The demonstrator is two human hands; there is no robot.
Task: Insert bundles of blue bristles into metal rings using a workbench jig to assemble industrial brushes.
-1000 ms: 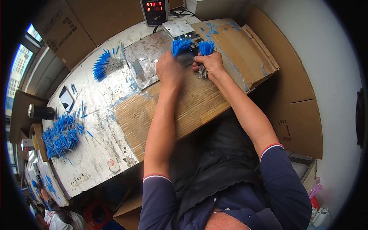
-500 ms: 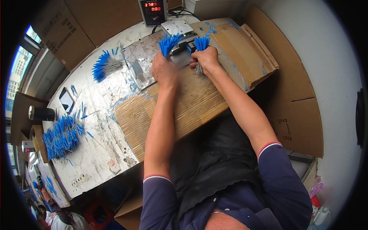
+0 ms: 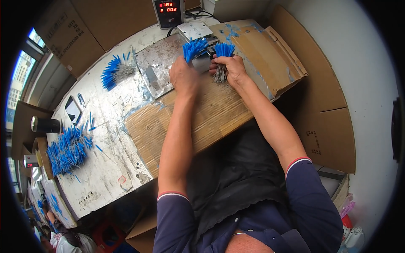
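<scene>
My left hand is closed round a bundle of thin pieces with blue ends, which fan out above the fingers; motion blurs its edge. My right hand grips a second bundle of blue-ended grey wires, blue ends up and grey strands hanging below the fingers. Both hands are side by side in front of a small metal fixture on a plate, partly hidden by the bundles. A flat cardboard sheet lies under the forearms.
A digital counter box with red digits stands behind the fixture. On the white table lie a fanned bunch of blue-ended wires, a larger pile, a phone and a dark cup. Right stands a cardboard box. Another person works lower left.
The left hand and its bundle have shifted slightly right. My right hand has moved slightly right and down, with more grey strands showing below it. The counter's red digits have changed.
</scene>
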